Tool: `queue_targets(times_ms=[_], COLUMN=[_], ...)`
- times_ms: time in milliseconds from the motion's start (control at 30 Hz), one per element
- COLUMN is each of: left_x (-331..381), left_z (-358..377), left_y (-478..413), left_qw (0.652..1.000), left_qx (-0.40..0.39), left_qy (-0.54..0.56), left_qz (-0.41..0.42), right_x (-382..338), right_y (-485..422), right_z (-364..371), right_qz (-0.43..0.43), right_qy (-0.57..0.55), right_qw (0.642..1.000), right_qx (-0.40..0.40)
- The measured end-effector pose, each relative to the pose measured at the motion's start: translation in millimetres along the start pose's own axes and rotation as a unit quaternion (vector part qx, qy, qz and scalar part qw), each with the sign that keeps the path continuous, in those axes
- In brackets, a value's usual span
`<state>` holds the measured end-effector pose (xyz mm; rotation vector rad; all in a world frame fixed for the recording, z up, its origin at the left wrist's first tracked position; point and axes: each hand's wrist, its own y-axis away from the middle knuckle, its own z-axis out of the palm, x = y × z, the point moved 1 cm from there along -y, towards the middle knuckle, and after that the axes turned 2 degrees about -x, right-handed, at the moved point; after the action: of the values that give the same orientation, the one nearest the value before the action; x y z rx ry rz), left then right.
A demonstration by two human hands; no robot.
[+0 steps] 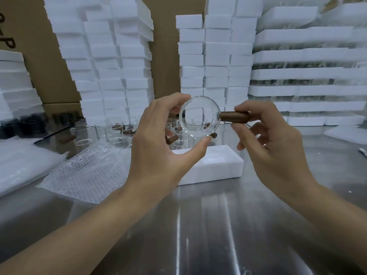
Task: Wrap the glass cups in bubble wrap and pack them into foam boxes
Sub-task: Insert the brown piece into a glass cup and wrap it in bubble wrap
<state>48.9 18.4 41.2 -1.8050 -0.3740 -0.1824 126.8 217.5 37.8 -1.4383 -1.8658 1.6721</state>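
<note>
I hold a clear glass cup (199, 116) up in the air with its round end facing me. A brown wooden handle (234, 116) sticks out to its right. My left hand (158, 143) grips the cup's rim between thumb and fingers. My right hand (266, 133) pinches the wooden handle. Below the cup a white foam box (210, 165) lies on the steel table (198, 225). A sheet of bubble wrap (87, 171) is spread at the left of the box. Several more glass cups with wooden handles (119, 133) stand behind.
Tall stacks of white foam boxes (111, 62) line the back, with cardboard behind them. Foam trays with glassware (305, 76) are stacked at the right. A pile of plastic sheets (21, 161) lies at the left, with dark items (29, 124) behind it.
</note>
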Motion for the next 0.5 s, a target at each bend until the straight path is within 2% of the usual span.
queue_targets(times_ms=[267,500], left_x=[4.6,7.2], left_z=[0.0,0.7], left_y=[0.2,2.4], left_qw=[1.0,0.999], left_qx=[0.0,-0.035], left_qy=[-0.001,0.027], left_qz=[0.009,0.006], right_x=[-2.1,-4.2], right_y=[0.6,2.2], right_z=[0.4,4.4], right_qz=[0.01,0.066], right_qy=[-0.02,-0.058], right_qw=[1.0,0.996], right_qx=[0.009,0.004])
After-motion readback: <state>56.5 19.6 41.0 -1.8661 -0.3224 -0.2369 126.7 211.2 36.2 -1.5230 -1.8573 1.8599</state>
